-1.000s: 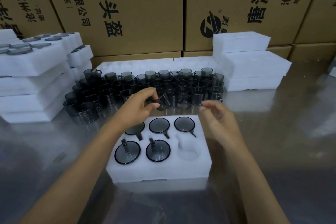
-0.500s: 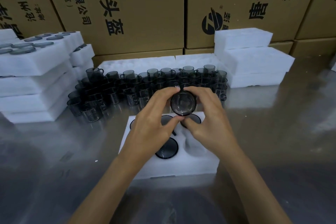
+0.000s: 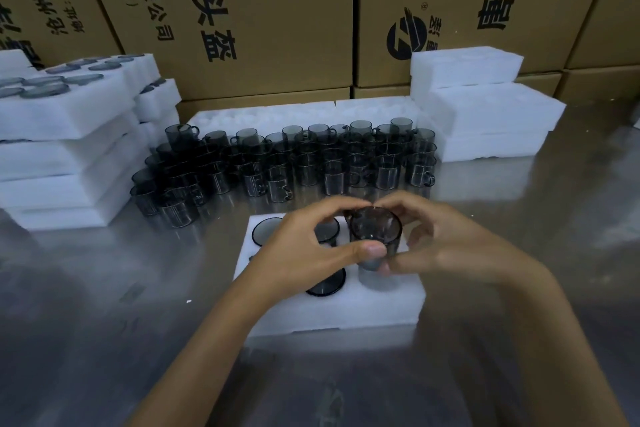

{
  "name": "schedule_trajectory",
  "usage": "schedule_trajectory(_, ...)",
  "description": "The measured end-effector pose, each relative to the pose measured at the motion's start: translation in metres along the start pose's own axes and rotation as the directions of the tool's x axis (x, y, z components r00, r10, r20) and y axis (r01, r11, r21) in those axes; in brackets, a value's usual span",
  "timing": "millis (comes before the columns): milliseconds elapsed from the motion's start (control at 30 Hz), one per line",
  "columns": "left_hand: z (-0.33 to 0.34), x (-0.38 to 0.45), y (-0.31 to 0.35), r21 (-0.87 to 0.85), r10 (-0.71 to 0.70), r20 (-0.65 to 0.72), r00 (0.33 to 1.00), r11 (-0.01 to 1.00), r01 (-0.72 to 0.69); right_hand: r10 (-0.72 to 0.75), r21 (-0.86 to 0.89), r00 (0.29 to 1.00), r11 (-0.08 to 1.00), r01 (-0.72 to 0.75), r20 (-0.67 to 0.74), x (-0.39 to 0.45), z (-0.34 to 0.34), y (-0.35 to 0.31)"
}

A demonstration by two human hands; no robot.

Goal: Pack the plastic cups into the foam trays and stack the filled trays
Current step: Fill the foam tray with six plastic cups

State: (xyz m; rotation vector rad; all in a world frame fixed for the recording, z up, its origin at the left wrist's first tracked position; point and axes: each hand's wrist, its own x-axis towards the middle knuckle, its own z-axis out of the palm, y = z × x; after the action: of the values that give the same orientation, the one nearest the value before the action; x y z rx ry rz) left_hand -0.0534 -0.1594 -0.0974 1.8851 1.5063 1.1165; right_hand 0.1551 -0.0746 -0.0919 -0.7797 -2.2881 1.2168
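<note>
A white foam tray lies on the steel table in front of me, with several smoky grey plastic cups seated in its holes. Both hands hold one more grey cup upright just above the tray's near right hole. My left hand grips it from the left, thumb against its side. My right hand grips it from the right. My hands hide part of the tray. Behind the tray stands a dense cluster of loose cups.
Filled foam trays are stacked at the left. Empty foam trays are piled at the back right, and a flat foam sheet lies behind the cups. Cardboard boxes wall off the back.
My left hand picked a cup from the cluster, my right hand joined it, and both have lowered the cup toward the tray's near right hole.
</note>
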Motion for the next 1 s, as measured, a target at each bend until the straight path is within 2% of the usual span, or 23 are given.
schedule_trajectory(133,0.005,-0.002,0.001,0.028,-0.055,0.071,0.996,0.998,0.053,0.098,0.001,0.993,0.995,-0.098,0.071,-0.004,-0.003,0.006)
schedule_trajectory(433,0.008,-0.004,0.003,0.135,-0.097,0.104,0.99,0.987,0.083,0.122,0.089,0.978,0.986,-0.138,0.168,-0.01,-0.01,0.011)
schedule_trajectory(533,0.01,-0.005,0.0,0.177,-0.06,0.119,0.991,0.983,0.039,0.12,0.113,0.982,0.984,-0.137,0.144,-0.011,-0.013,0.012)
schedule_trajectory(667,0.011,-0.005,-0.005,0.15,-0.084,0.189,0.978,0.987,0.055,0.205,0.045,0.979,0.978,-0.206,0.018,-0.007,-0.01,0.018)
schedule_trajectory(1000,0.012,-0.007,-0.009,0.276,-0.17,0.269,0.948,0.957,0.093,0.222,0.246,0.971,0.94,-0.236,0.086,0.001,-0.001,0.038)
